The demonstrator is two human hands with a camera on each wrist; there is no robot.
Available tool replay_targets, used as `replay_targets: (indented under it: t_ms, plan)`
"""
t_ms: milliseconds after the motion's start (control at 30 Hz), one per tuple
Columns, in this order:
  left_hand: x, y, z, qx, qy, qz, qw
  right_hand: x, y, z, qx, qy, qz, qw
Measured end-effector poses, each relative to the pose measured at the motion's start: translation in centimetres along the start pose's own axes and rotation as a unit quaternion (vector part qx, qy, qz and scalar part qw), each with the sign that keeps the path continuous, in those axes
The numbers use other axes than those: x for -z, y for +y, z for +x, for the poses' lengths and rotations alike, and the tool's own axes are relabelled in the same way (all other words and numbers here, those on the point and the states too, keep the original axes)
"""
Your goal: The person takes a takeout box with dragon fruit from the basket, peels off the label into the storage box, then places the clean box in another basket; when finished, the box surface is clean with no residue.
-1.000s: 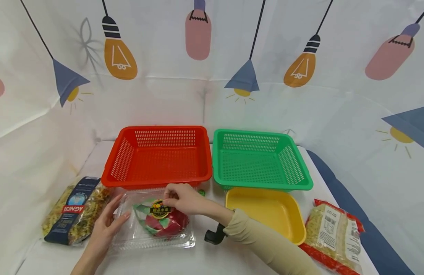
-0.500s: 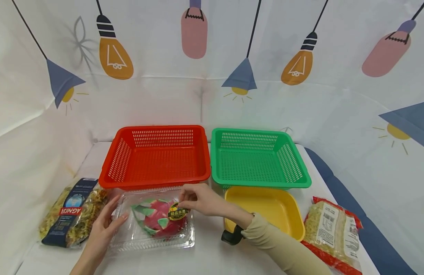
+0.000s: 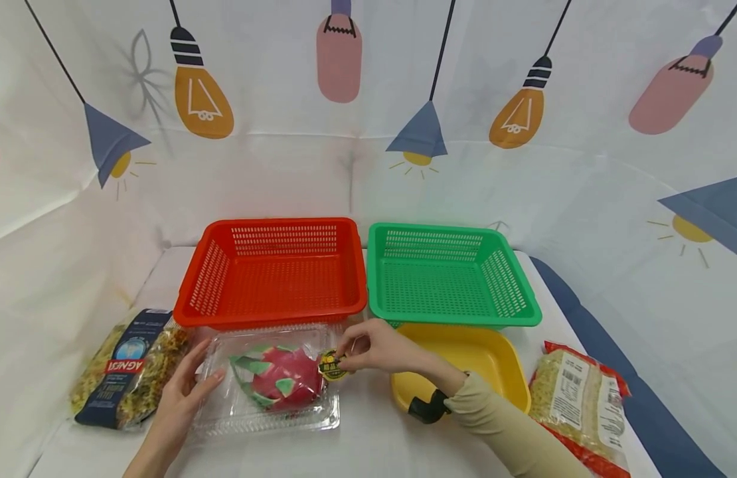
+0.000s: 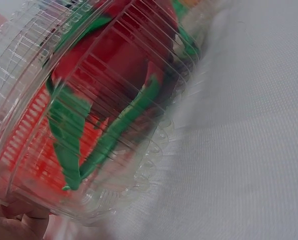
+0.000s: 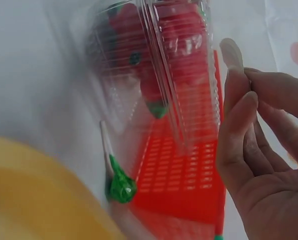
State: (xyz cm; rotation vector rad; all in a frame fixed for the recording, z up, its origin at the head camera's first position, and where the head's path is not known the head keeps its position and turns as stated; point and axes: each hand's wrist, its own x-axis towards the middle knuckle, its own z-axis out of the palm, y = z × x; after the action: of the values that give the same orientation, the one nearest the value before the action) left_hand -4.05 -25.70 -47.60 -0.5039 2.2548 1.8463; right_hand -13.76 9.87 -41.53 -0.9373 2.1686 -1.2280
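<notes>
A clear plastic clamshell box (image 3: pixel 231 405) lies on the white cloth, with a pink dragon fruit with green scales (image 3: pixel 287 378) inside. My left hand (image 3: pixel 176 395) rests against the box's left side, its thumb and fingers extended and apart. Past the box's right edge, my right hand (image 3: pixel 380 348) pinches a round black-and-gold sticker (image 3: pixel 331 366) between thumb and forefinger. Edge-on, that sticker (image 5: pixel 231 54) stands off the box in the right wrist view. At lower left of the left wrist view, a few fingers (image 4: pixel 20 222) show by the box corner.
Behind stand a red basket (image 3: pixel 273 318) and a green basket (image 3: pixel 458 318). A yellow tray (image 3: pixel 506 372) sits under my right forearm. Pasta bags lie at left (image 3: pixel 126 372) and right (image 3: pixel 577 405). A green-wrapped lollipop (image 5: pixel 121 186) lies near the box.
My right hand has moved rightward from the lid's middle past the box's edge, carrying the sticker off the lid. The left hand has stayed at the box's left side.
</notes>
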Motion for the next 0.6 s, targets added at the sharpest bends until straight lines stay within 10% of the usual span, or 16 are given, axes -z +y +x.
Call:
replay_targets:
  t_ms: [600]
  plan:
    - [-0.1, 0.1, 0.0, 0.004, 0.001, 0.01, 0.9999, 5.0, 2.3, -4.8, -0.028, 0.037, -0.008, 0.9989]
